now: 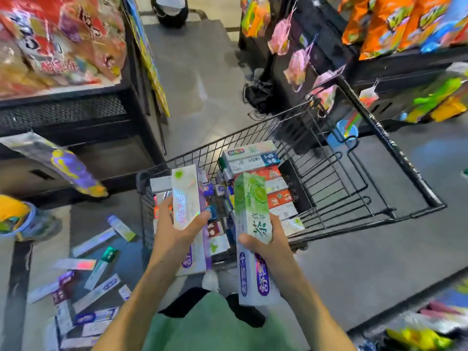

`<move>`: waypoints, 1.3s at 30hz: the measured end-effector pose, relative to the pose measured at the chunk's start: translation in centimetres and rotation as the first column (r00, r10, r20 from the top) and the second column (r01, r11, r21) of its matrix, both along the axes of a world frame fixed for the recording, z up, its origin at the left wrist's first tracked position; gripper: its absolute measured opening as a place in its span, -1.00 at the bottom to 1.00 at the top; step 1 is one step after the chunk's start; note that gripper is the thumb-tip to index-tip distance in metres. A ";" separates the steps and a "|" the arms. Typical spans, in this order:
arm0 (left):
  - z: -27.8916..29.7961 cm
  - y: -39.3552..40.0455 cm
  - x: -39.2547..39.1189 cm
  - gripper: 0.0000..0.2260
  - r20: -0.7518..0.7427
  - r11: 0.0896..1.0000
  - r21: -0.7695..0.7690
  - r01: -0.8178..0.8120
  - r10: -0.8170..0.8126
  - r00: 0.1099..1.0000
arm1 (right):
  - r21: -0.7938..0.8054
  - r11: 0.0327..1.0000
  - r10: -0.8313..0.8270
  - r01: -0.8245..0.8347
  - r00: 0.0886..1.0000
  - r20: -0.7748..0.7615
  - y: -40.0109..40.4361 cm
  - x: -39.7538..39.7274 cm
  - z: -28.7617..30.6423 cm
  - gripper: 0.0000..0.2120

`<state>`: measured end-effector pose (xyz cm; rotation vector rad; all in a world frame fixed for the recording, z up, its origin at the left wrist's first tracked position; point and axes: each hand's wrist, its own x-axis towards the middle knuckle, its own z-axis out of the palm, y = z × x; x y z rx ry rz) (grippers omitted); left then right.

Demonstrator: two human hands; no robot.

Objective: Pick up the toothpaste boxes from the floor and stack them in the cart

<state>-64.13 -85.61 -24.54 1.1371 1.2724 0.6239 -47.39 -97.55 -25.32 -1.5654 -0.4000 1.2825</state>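
Both hands are up over the cart (379, 158)! The left hand (177, 231) grips a small stack of toothpaste boxes, a white box (184, 196) on top. The right hand (268, 247) clutches a green box (250, 198) over a purple-marked one, possibly more beneath. Stacked boxes (253, 168) fill the cart's basket, and loose boxes (96, 287) lie scattered on the floor (354, 262) at left.
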 end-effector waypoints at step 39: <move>-17.2 6.6 14.8 -0.54 -0.423 0.997 0.003 -0.080 0.073 0.903 | -0.628 0.516 0.558 -0.582 -0.327 0.762 31.6 30.5 -21.3 -0.18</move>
